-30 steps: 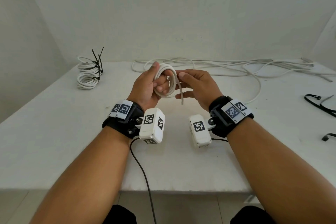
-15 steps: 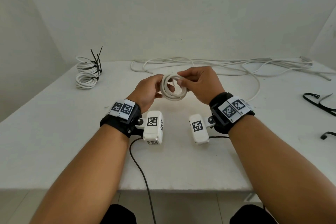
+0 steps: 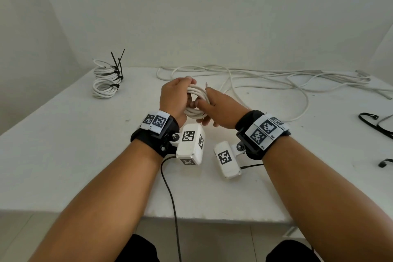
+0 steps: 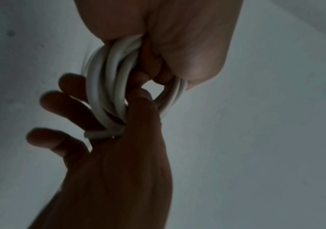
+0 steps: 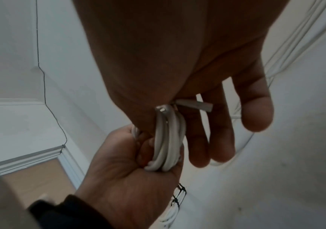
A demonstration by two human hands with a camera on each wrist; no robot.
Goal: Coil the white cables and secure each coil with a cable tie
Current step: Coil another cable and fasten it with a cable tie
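A small coil of white cable (image 3: 197,92) hangs above the table between both hands. My left hand (image 3: 173,98) grips the coil's left side in a fist; this grip shows in the right wrist view, where that hand (image 5: 128,178) holds the coil (image 5: 167,139) from below. My right hand (image 3: 221,108) pinches the coil's other side between thumb and forefinger, its other fingers (image 5: 256,111) straight. In the left wrist view the coil (image 4: 107,86) sits in the crook of the right thumb (image 4: 138,99). Two cut cable ends (image 5: 195,105) stick out by the right palm.
Two tied coils (image 3: 105,83) with black cable ties (image 3: 118,64) lie at the table's back left. Loose white cables (image 3: 265,78) sprawl across the back and right. Black cable ties (image 3: 374,123) lie near the right edge. The table's front edge (image 3: 191,217) is close.
The hanging cable end has been wound in. The coil has turned from facing me to lying between the hands. My left hand has closed into a fist round it, and my right now pinches it.
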